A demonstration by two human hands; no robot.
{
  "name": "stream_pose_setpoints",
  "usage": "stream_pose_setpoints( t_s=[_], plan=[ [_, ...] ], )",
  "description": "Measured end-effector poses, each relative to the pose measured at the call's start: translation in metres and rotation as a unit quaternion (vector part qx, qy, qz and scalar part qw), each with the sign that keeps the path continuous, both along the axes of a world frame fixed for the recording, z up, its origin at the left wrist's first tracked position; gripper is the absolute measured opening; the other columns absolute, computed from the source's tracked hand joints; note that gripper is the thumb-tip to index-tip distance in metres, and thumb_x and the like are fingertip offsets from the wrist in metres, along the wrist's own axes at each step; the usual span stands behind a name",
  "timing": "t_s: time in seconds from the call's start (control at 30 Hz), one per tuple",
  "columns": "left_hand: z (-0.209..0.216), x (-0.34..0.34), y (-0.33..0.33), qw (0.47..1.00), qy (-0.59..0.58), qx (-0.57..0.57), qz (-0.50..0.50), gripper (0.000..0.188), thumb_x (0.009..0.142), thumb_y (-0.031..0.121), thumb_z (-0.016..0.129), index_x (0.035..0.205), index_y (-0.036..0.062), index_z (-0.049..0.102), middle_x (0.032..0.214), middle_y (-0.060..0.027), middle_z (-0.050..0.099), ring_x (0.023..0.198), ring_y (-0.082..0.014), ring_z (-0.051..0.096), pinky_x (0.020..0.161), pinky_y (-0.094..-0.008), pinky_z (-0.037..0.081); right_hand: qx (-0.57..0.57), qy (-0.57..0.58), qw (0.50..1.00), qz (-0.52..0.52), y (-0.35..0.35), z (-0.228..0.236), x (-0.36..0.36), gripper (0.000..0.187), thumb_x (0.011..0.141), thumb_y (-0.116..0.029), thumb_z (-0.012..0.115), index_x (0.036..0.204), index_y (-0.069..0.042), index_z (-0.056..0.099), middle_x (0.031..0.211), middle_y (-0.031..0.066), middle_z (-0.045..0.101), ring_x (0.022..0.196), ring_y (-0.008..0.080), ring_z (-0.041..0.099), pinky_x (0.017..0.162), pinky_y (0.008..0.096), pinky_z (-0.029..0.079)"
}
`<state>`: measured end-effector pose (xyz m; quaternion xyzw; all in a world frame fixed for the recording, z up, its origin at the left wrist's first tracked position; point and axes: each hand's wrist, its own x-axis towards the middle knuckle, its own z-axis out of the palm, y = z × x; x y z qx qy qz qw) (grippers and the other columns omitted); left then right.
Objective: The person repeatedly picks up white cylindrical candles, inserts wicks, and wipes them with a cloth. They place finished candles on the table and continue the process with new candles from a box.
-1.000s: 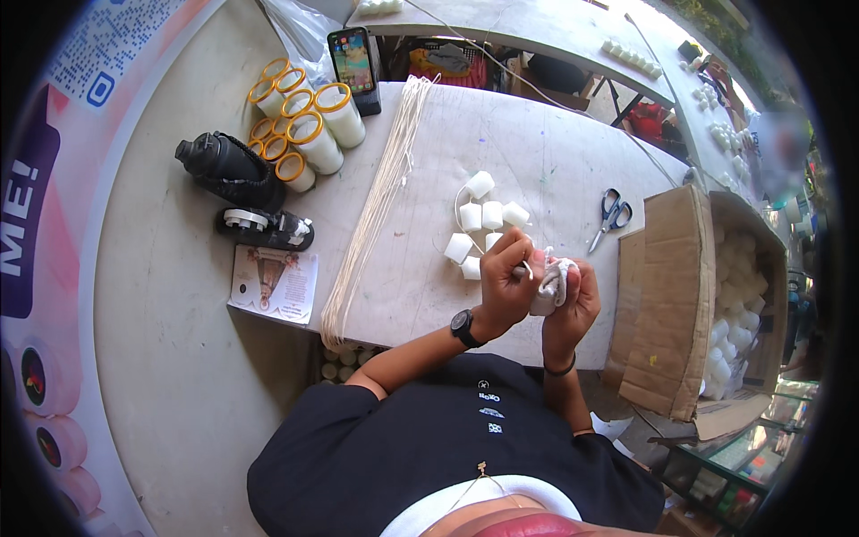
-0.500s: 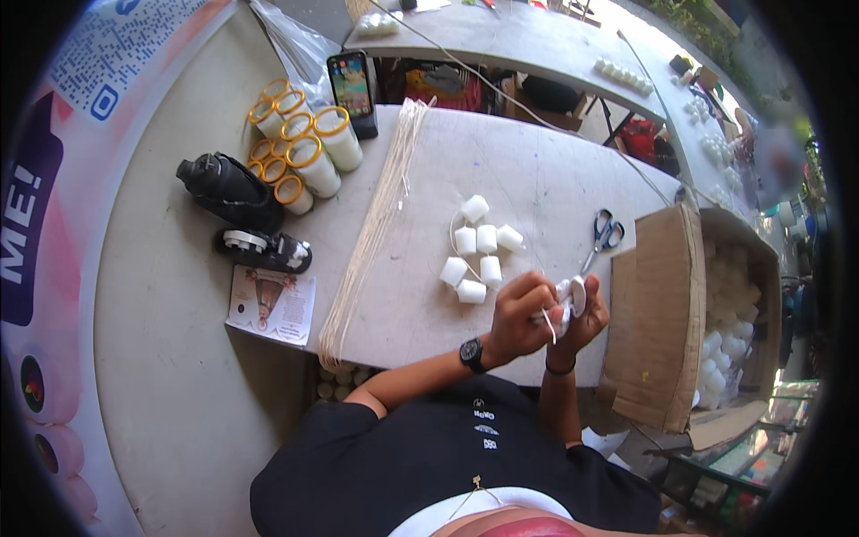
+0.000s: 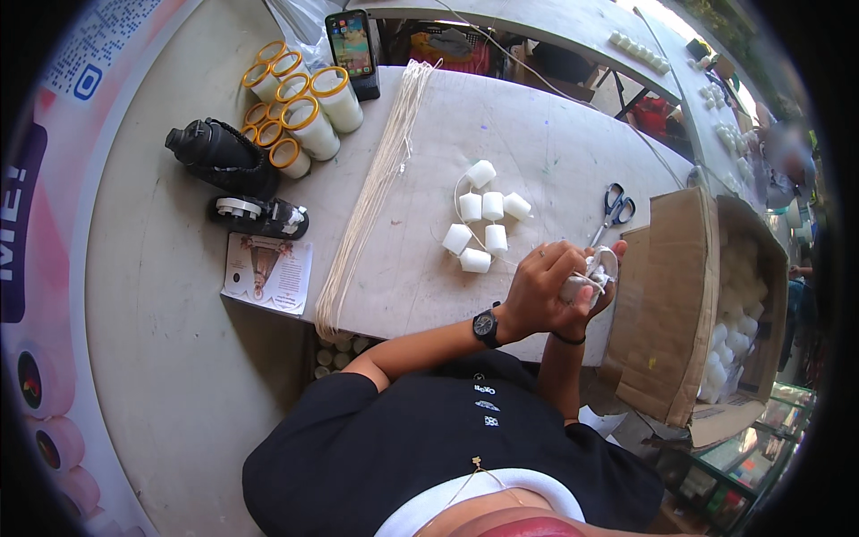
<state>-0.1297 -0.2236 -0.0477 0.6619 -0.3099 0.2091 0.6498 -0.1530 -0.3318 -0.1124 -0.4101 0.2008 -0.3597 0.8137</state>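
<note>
My left hand (image 3: 544,291) and my right hand (image 3: 601,309) meet over the table's right front, both with fingers curled. Between them is a white votive candle (image 3: 605,261) with a loop of pale wick on it; my right hand cups it from the right. My left fingers pinch in close at its left side, on white wick or wax partly hidden by them. Left of my hands lie several white votive candles (image 3: 492,207), linked by a thin pale cord. Just beyond my hands, blue-handled scissors (image 3: 616,208) lie with their blades toward me.
An open cardboard box (image 3: 667,304) of white candles stands right. A long bundle of wicks (image 3: 376,188) crosses the table to its front edge. Further left are gold-rimmed white candle jars (image 3: 311,130), a propped phone (image 3: 350,45), a black bottle (image 3: 219,157) and a printed card (image 3: 267,271).
My hands have drawn closer together around the candle, with my left hand turned further over it. The wick end that hung below my left fingers no longer shows. The view has shifted slightly.
</note>
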Motion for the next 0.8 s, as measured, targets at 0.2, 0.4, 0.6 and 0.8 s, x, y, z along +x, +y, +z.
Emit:
stream_pose_setpoints(
  t_s=[0.2,0.4,0.6,0.8],
  plan=[
    [-0.004,0.002,0.005,0.995,0.068,-0.055,-0.042,0.027,0.088,0.026,0.055,0.080,0.0008,0.061,0.077,-0.0113,0.057,0.063,-0.0242,0.056,0.056,-0.0342,0.043,-0.089,-0.060,0.987,0.117,0.024,0.021,-0.002,0.031,0.103,-0.033,0.041,0.092,-0.005,0.048,0.085,0.0035,0.045,0.076,0.0124,0.047,0.070,0.0269,0.042],
    [0.000,0.011,0.033,0.987,0.118,-0.105,-0.025,0.047,0.101,0.033,0.039,0.074,0.0004,0.060,0.064,-0.0079,0.055,0.056,-0.0161,0.051,0.053,-0.0306,0.039,-0.267,0.023,0.959,0.094,0.077,0.059,-0.009,0.059,0.095,-0.060,0.036,0.096,-0.002,0.048,0.097,0.0099,0.048,0.091,0.0179,0.049,0.084,0.0323,0.040],
    [0.005,0.001,0.046,0.975,0.177,-0.134,-0.002,0.049,0.104,0.041,0.041,0.077,0.0026,0.055,0.067,-0.0026,0.053,0.063,-0.0117,0.050,0.058,-0.0287,0.041,-0.374,-0.026,0.922,0.095,0.075,0.074,0.001,0.051,0.102,-0.039,0.045,0.073,0.001,0.051,0.072,0.0059,0.048,0.068,0.0133,0.045,0.061,0.0286,0.035],
    [0.003,0.011,0.051,0.995,0.048,-0.085,-0.029,0.048,0.088,0.042,0.068,0.108,-0.0006,0.059,0.103,-0.0155,0.046,0.094,-0.0251,0.050,0.080,-0.0350,0.043,-0.307,-0.068,0.947,0.057,0.064,0.086,0.016,0.053,0.101,-0.042,0.051,0.070,0.000,0.048,0.071,0.0018,0.045,0.066,0.0088,0.041,0.057,0.0256,0.030]
  ],
)
